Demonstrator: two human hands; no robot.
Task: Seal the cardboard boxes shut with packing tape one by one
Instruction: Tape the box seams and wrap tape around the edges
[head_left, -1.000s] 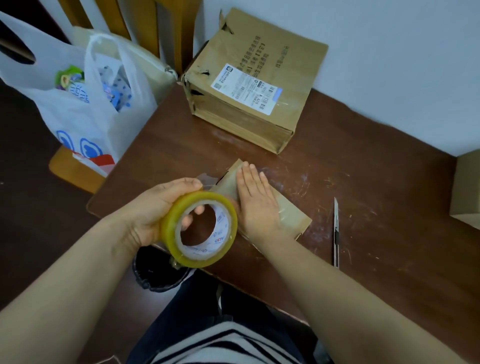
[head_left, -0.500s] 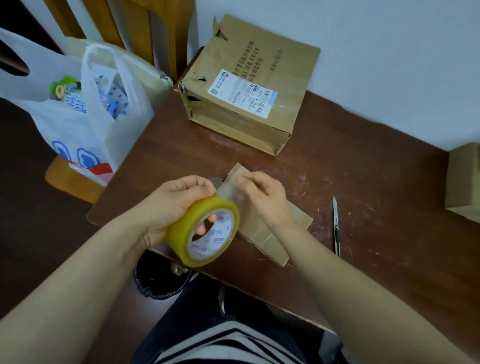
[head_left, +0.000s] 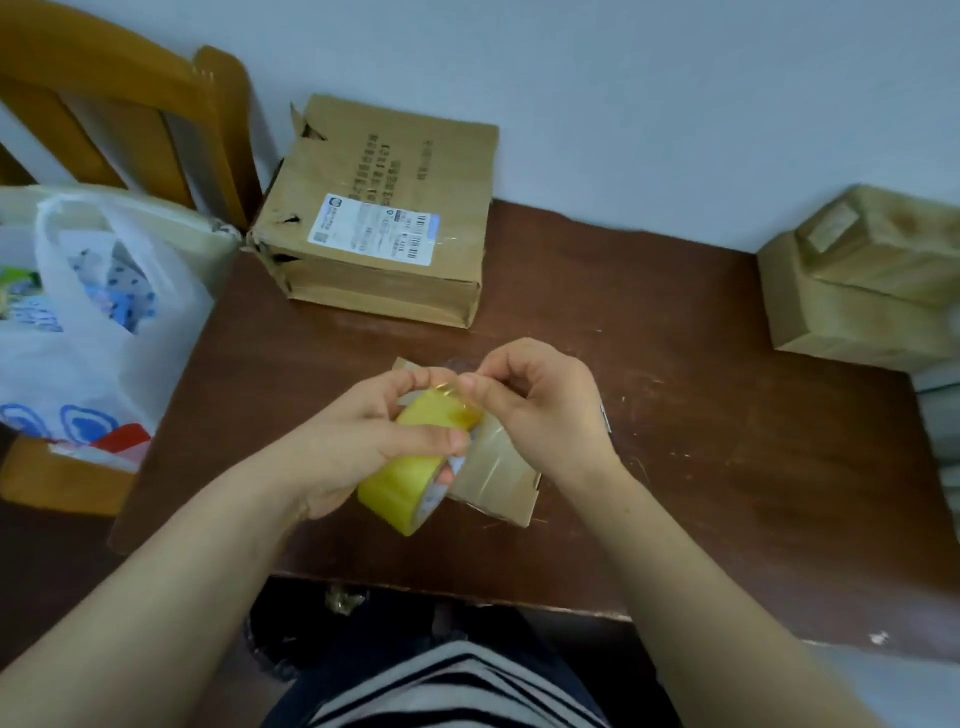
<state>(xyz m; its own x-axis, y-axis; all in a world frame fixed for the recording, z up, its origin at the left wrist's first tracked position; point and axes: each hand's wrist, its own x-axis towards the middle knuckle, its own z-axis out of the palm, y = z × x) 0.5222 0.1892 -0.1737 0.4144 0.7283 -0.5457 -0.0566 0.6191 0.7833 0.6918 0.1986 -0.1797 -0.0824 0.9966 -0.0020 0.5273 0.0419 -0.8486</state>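
My left hand (head_left: 363, 441) grips a yellowish roll of packing tape (head_left: 410, 473) just above a small flat cardboard box (head_left: 498, 478) in the middle of the brown table (head_left: 701, 441). Fingers of my right hand (head_left: 540, 400) pinch the tape's free end at the top of the roll. Clear tape shines across the small box, which is largely hidden by both hands. A larger worn cardboard box (head_left: 384, 218) with a white shipping label stands at the back against the wall.
Two stacked cardboard boxes (head_left: 862, 280) sit at the table's right edge. A white plastic bag (head_left: 93, 322) rests on a wooden chair (head_left: 130, 109) to the left. A utility knife tip (head_left: 605, 418) peeks out right of my right hand. A dark bin (head_left: 280, 639) stands below the table.
My right hand lifted off the small box and now pinches the tape end. The left hand turned the roll edge-on and brought it over the box. The camera swung right.
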